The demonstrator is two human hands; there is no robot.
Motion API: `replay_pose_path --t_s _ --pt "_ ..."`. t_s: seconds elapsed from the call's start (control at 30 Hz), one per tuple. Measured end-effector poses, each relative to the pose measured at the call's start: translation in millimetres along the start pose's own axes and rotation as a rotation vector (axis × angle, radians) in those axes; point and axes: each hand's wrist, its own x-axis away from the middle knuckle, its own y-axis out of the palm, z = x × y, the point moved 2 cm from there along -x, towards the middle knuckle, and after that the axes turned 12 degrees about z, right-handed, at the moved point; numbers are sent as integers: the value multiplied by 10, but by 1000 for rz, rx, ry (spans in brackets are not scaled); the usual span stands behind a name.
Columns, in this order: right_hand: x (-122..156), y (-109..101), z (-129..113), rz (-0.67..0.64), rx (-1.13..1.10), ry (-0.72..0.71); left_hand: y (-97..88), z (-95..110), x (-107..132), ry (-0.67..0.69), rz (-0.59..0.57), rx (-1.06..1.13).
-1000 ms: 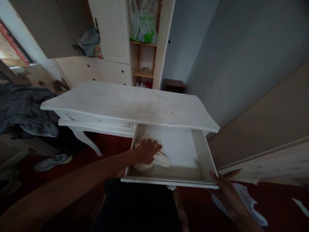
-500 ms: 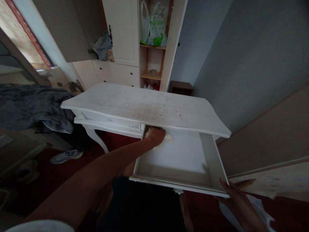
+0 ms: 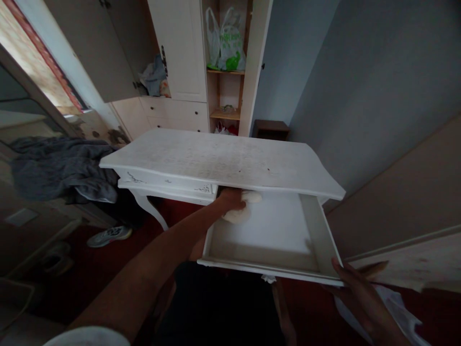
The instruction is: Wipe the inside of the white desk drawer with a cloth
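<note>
A white desk (image 3: 223, 161) stands before me with its right drawer (image 3: 266, 266) pulled out. My left hand (image 3: 230, 199) reaches into the drawer's back left corner, partly under the desktop, fingers closed on a cream cloth (image 3: 239, 211) pressed to the drawer floor. My right hand (image 3: 355, 288) grips the drawer's front right corner, thumb on the rim, fingers hidden below. A piece of white paper (image 3: 399, 310) lies on the floor beneath that hand.
A grey blanket (image 3: 61, 166) is heaped on the left, with a sneaker (image 3: 108, 235) on the red floor below it. Behind the desk is a white wardrobe (image 3: 180, 57) with plastic bags (image 3: 226, 43) on a shelf. A wall panel (image 3: 406, 206) runs along the right.
My left hand slid the cloth from the drawer's front left to its back left corner under the desktop. My right hand stayed on the drawer's front corner.
</note>
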Motion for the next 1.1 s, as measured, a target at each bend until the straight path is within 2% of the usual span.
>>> replay_pose_path --t_s 0.13,0.27,0.33,0.43,0.53,0.6,0.7,0.87,1.03,1.1 --pt "34 32 4 34 -20 -1 -30 169 269 -65 -79 -49" --pt "57 49 -40 69 -25 33 36 383 748 81 -175 -115" --pt "53 45 -57 71 -22 31 38 419 922 166 -198 -136" --pt "42 38 -62 54 -15 31 -65 337 956 252 -277 -71" --pt "48 38 -61 45 -25 23 -243 191 825 365 -449 54" --pt "62 43 -64 31 -32 28 -338 130 771 431 -515 65" --pt "81 54 -71 1 -45 50 -364 121 813 433 -483 -23" --pt "87 67 -79 23 -30 60 -206 178 889 491 -329 -89" --pt "87 75 -75 69 -4 57 -75 223 685 590 -289 -29" --pt "86 73 -71 74 0 60 -35 292 586 627 -241 1"
